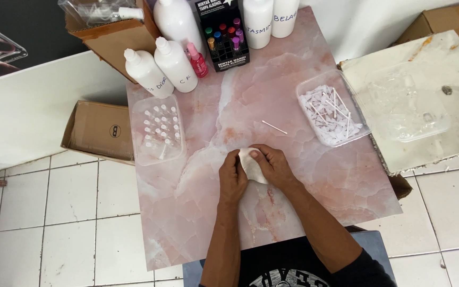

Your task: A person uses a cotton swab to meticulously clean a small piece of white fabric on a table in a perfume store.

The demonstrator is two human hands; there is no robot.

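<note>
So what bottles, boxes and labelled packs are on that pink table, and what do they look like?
Black display box: far edge, middle, holding small coloured-capped vials.
White bottles: far left, handwritten marks.
Small pink bottle: beside them.
Tall white bottles: far right.
Brown cardboard box: far left corner.
Clear trays: left and right edges.

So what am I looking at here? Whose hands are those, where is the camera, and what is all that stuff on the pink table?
The camera sits on a person's head and looks down, so these are that person's own bare hands. The left hand and right hand together hold a small white piece, perhaps paper or a pouch, over the pink marble-look table. One thin white stick lies loose above them. At the left stands a clear tray of small vials, at the right a clear tray of white sticks and bits. White bottles and a black display box line the far edge.
</note>
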